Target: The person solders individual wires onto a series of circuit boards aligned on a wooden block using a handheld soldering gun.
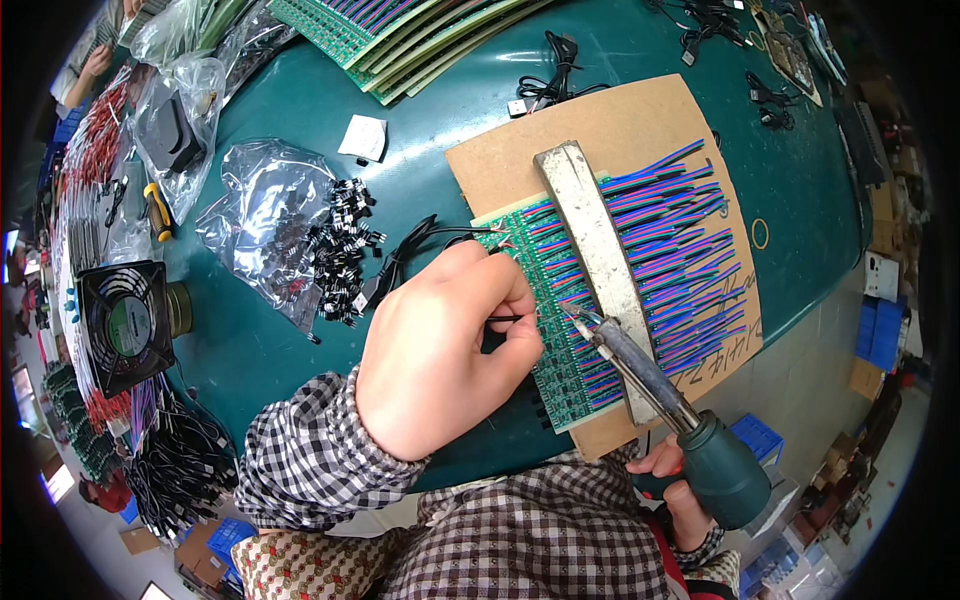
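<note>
A green circuit board panel point(560, 400) lies on a piece of cardboard point(520, 155), with rows of blue, red, green and black wires point(685, 225) running off its right side. A worn flat metal bar point(585, 215) rests across it. My left hand point(430, 340) pinches a thin black cable point(503, 319) at the board's left edge; the cable's end is hidden by my fingers. In my right hand point(688, 515) is a soldering iron point(640, 370) with a dark green handle, which hides part of that hand. Its tip is over the board, close to my left fingertips; contact cannot be made out.
Left of the board are a black USB cable point(400, 255), a clear bag point(265, 210) with small black-and-white connectors point(345, 240), a fan point(125, 325) and a yellow-black screwdriver point(158, 212). Stacked panels point(400, 45) stand at the back. Another person's hand point(98, 60) shows far left.
</note>
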`<state>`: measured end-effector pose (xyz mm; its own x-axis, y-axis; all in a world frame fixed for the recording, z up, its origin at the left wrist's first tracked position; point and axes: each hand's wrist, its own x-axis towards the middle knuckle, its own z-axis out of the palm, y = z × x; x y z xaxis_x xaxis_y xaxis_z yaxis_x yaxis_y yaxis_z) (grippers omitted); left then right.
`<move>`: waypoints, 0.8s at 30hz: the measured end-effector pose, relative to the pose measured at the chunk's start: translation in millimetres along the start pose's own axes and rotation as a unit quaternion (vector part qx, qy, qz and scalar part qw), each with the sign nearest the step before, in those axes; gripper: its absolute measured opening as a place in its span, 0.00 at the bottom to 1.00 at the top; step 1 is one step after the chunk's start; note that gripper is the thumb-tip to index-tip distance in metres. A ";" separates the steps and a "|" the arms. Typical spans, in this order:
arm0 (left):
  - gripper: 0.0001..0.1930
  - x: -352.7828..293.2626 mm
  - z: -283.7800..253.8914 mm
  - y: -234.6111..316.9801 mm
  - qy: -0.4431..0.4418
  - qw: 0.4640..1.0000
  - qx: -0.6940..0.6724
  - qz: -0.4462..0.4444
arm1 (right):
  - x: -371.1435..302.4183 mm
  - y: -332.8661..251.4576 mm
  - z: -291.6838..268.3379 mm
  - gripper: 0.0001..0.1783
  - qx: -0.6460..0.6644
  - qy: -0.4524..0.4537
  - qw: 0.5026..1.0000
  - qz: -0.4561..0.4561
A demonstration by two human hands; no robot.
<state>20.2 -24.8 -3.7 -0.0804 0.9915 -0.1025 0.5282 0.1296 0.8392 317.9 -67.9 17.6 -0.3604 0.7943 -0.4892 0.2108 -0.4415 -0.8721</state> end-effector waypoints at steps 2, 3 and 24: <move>0.07 -1.4 2.8 0.1 -0.001 1.000 0.003 0.000 | -0.2 -1.2 0.7 0.37 0.015 0.001 1.000 0.008; 0.07 -2.3 6.0 -2.0 0.015 1.000 -0.005 0.012 | -0.6 -0.8 0.4 0.37 0.015 0.002 1.000 0.009; 0.07 -2.7 5.3 -0.3 0.017 1.000 -0.002 0.013 | 3.8 9.2 -1.8 0.17 -0.046 0.016 0.996 -0.076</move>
<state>24.7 -27.5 -6.5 -0.0961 0.9935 -0.0617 0.5268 0.1034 0.8437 320.1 -68.2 7.7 -0.3655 0.8627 -0.3495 0.2392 -0.2759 -0.9310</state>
